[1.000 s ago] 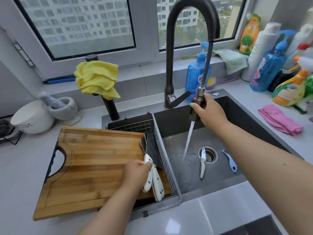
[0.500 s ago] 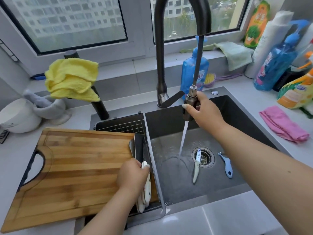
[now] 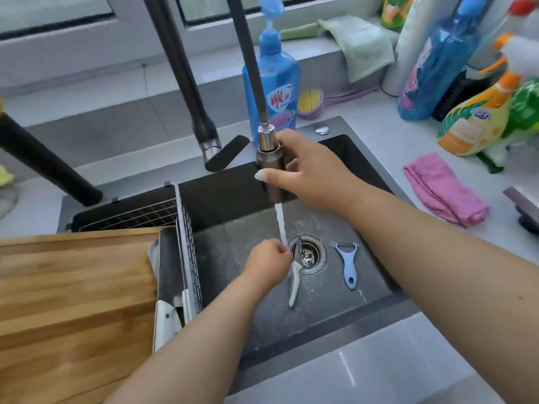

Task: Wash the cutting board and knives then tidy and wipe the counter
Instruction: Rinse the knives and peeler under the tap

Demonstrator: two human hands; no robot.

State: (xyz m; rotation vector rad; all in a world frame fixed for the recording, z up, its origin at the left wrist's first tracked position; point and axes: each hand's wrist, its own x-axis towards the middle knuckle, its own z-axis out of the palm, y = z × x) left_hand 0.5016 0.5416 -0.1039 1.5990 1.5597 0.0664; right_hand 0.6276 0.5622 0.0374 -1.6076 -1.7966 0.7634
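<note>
Here, closest of all, the wooden cutting board [image 3: 73, 301] lies on the table [image 3: 379, 374] at the left, brown with light and dark stripes. Beside it, two big knives [image 3: 167, 301] with white handles sit in the wire rack [image 3: 186, 243]. In the dark sink [image 3: 335, 316], the left hand [image 3: 267, 262] has its fingers curled at the small knife [image 3: 295, 275], which has a pale handle and lies by the drain [image 3: 309, 253]; I cannot tell if its grip has closed on it. A blue peeler [image 3: 348, 266] lies near. Higher up, the right hand [image 3: 306, 170] has its grip around the faucet sprayer [image 3: 269, 161], and water [image 3: 280, 223] runs down. Further back stands a blue soap bottle [image 3: 274, 80] with a red label I cannot read. A pink cloth [image 3: 443, 188] lies on the right.
</note>
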